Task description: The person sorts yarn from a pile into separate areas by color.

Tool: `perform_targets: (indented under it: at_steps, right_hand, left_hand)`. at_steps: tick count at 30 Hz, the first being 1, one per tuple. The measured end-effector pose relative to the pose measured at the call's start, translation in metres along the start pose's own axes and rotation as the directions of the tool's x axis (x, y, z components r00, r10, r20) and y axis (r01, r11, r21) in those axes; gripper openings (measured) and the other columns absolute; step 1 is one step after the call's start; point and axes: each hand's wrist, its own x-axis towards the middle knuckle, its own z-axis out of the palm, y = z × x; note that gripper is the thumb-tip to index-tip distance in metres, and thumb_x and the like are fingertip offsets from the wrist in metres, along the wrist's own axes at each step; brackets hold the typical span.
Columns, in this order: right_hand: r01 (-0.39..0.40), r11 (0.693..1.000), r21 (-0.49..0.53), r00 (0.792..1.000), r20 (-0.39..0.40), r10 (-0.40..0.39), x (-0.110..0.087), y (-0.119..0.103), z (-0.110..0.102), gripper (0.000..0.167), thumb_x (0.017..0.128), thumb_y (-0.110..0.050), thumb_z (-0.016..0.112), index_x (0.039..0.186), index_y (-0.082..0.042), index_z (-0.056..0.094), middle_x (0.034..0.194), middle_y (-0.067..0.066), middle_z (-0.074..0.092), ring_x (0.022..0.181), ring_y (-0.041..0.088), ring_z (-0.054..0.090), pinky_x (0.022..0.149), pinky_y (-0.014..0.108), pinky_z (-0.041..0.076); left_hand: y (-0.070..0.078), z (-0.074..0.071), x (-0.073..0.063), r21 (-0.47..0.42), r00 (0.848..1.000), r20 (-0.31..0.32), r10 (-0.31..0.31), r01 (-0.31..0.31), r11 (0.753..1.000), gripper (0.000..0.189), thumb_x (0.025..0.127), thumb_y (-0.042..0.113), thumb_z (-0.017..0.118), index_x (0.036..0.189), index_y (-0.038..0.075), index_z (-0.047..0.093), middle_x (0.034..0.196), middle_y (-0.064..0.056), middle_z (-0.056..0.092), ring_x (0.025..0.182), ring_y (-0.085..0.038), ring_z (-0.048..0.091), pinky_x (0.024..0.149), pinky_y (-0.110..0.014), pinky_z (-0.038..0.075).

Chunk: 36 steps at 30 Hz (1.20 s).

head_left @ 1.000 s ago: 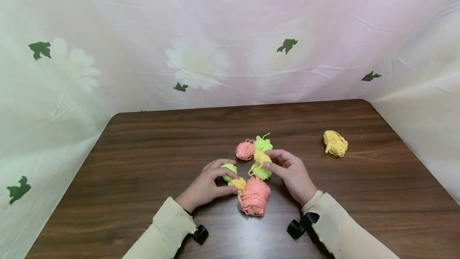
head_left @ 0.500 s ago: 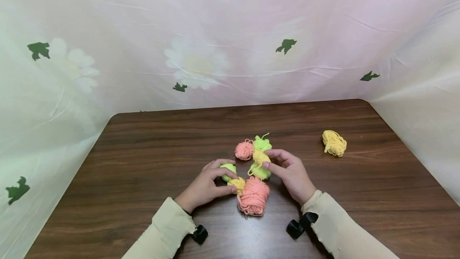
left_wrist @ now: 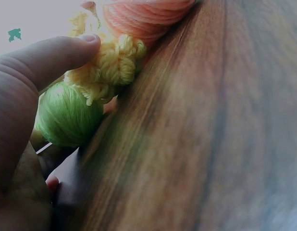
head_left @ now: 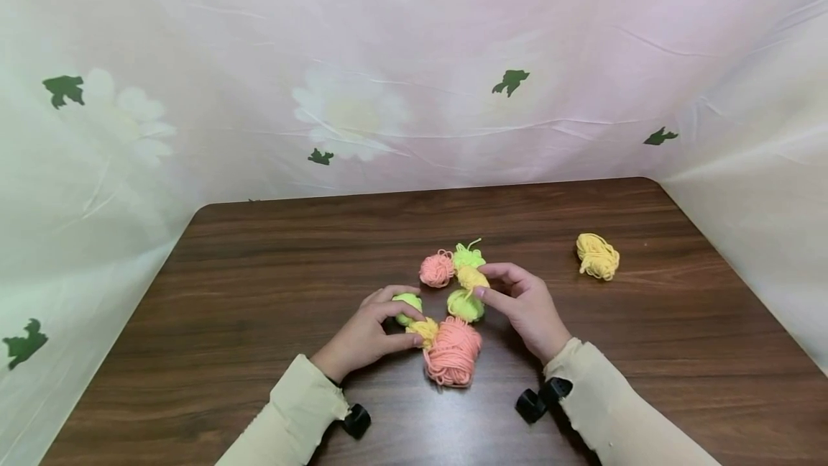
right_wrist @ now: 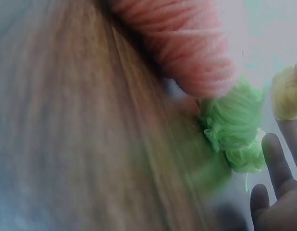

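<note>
In the head view, my right hand (head_left: 527, 311) pinches a small yellow yarn ball (head_left: 473, 278) between thumb and fingers. In the right wrist view that yellow ball stands apart from the green yarn ball (right_wrist: 235, 115) beside it. My left hand (head_left: 371, 329) curls round another small yellow yarn ball (left_wrist: 115, 62), thumb against one side and a fingertip at the other. Under the same hand sits a smooth green yarn ball (left_wrist: 69, 115). A large pink skein of yarn (head_left: 453, 353) lies on the table between the hands, right beside the left hand's yellow ball.
Beyond the hands lie a small pink yarn ball (head_left: 436, 269) and a bright green yarn ball (head_left: 468, 256) with a loose end. A separate yellow yarn ball (head_left: 598, 257) rests farther right on the dark wooden table (head_left: 291, 250). Floral cloth (head_left: 414, 78) hangs behind the table.
My right hand has drawn its yellow ball slightly up and away from the green ball under it, which now shows more fully. My left hand keeps its hold.
</note>
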Motion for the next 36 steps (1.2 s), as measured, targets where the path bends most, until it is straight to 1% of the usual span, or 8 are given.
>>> perform_targets:
  at_steps: [9, 15, 25, 30, 36]
  right_hand:
    - [-0.006, 0.999, -0.032, 1.000, -0.011, 0.006, 0.0006, -0.0004, -0.0017, 0.037, 0.088, -0.013, 0.079, 0.121, -0.004, 0.066, 0.107, 0.003, 0.069, 0.096, 0.019, 0.061, 0.079, 0.027, 0.051]
    - [-0.002, 0.999, -0.048, 0.999, -0.044, 0.000, 0.0015, 0.0011, -0.0031, 0.035, 0.088, -0.011, 0.078, 0.119, -0.003, 0.065, 0.106, 0.003, 0.068, 0.095, 0.018, 0.061, 0.078, 0.025, 0.051]
    - [-0.012, 0.999, -0.034, 0.998, -0.058, 0.010, 0.0016, 0.0029, -0.0041, 0.033, 0.089, -0.006, 0.075, 0.119, 0.000, 0.064, 0.108, 0.008, 0.066, 0.096, 0.017, 0.059, 0.078, 0.024, 0.050]
    - [-0.013, 0.999, -0.039, 0.998, -0.061, 0.011, 0.0020, 0.0031, -0.0044, 0.032, 0.089, -0.004, 0.074, 0.119, -0.001, 0.064, 0.108, 0.008, 0.065, 0.096, 0.018, 0.059, 0.077, 0.024, 0.050]
    - [-0.007, 0.999, -0.042, 0.998, -0.070, 0.004, 0.0026, 0.0041, -0.0045, 0.032, 0.088, -0.003, 0.074, 0.118, 0.000, 0.064, 0.108, 0.013, 0.064, 0.095, 0.018, 0.059, 0.077, 0.024, 0.050]
  left_hand:
    - [-0.0010, -0.0002, -0.0007, 0.002, 1.000, 0.001, -0.006, 0.006, 1.000, 0.021, 0.083, 0.032, 0.084, 0.100, 0.036, 0.073, 0.142, 0.003, 0.054, 0.136, -0.026, 0.041, 0.112, -0.059, 0.025]
    - [0.0010, -0.0004, -0.0007, 0.000, 1.000, 0.002, -0.005, 0.005, 1.000, 0.021, 0.083, 0.031, 0.084, 0.100, 0.035, 0.073, 0.142, 0.002, 0.054, 0.136, -0.026, 0.041, 0.112, -0.059, 0.025]
    - [0.0015, 0.0001, -0.0008, 0.002, 1.000, -0.011, 0.018, -0.018, 1.000, 0.021, 0.082, 0.030, 0.085, 0.100, 0.033, 0.073, 0.141, 0.000, 0.055, 0.135, -0.029, 0.043, 0.110, -0.060, 0.026]
    - [0.0015, -0.0004, -0.0010, 0.001, 1.000, -0.007, 0.017, -0.017, 1.000, 0.020, 0.082, 0.031, 0.084, 0.100, 0.032, 0.074, 0.141, 0.000, 0.055, 0.135, -0.029, 0.043, 0.110, -0.060, 0.026]
    - [0.0015, -0.0008, -0.0011, 0.002, 1.000, -0.006, 0.017, -0.017, 1.000, 0.020, 0.083, 0.032, 0.084, 0.100, 0.032, 0.074, 0.141, 0.000, 0.055, 0.135, -0.029, 0.043, 0.110, -0.061, 0.026]
